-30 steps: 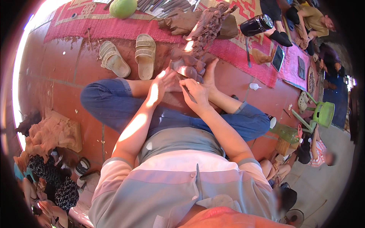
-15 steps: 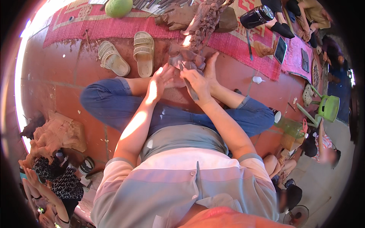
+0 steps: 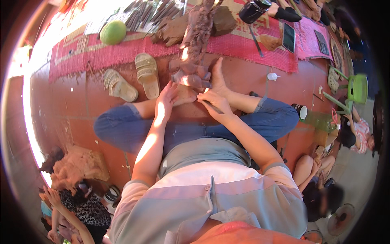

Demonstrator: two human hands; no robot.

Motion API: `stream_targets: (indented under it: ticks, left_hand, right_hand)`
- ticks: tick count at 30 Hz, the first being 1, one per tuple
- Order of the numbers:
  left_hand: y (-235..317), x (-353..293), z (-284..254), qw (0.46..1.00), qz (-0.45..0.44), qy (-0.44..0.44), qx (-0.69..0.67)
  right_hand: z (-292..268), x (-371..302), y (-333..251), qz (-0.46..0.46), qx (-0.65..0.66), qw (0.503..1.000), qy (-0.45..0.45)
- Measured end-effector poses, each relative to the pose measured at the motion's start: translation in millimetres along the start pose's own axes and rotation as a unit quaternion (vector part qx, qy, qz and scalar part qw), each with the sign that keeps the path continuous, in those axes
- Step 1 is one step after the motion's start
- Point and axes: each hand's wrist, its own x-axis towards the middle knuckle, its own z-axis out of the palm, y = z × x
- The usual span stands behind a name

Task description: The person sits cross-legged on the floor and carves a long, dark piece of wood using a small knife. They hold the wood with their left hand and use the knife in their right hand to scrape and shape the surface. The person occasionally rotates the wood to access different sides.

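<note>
A brown wooden carving [image 3: 191, 74] with deep, lumpy relief stands between my bare feet and reaches past the top edge. My left hand [image 3: 165, 99] is beside the near left of its base, fingers stretched out, holding nothing; whether the fingertips touch the wood I cannot tell. My right hand [image 3: 214, 101] is closed around a slim, dark carving tool [image 3: 212, 107], just short of the base on its near right. The tool's tip points left, apart from the carving as far as I can see.
Beige sandals [image 3: 147, 75] lie to the left. Beyond are a pink mat [image 3: 239, 51], a green round fruit [image 3: 113, 32], several carving tools [image 3: 142, 16], a dark tumbler [image 3: 254, 11] and a phone [image 3: 289, 37]. A green stool [image 3: 357, 88] stands right; other people sit at the sides.
My right hand has drawn the carving tool back from the carving toward me, turning it more sideways. My left hand has come slightly away from the base. The whole view has shifted.
</note>
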Motion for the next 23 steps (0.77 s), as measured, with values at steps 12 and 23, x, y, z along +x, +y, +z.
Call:
stream_targets:
  ticks: [12, 23]
  left_hand:
    - [-1, 7, 10, 0.54, 0.009, 0.053, 0.84]
    - [1, 17, 6, 0.501, -0.008, 0.03, 0.865]
  right_hand:
    - [-132, 104, 111, 0.337, 0.272, 0.877, 0.206]
    - [-134, 131, 233, 0.376, 0.377, 0.786, 0.313]
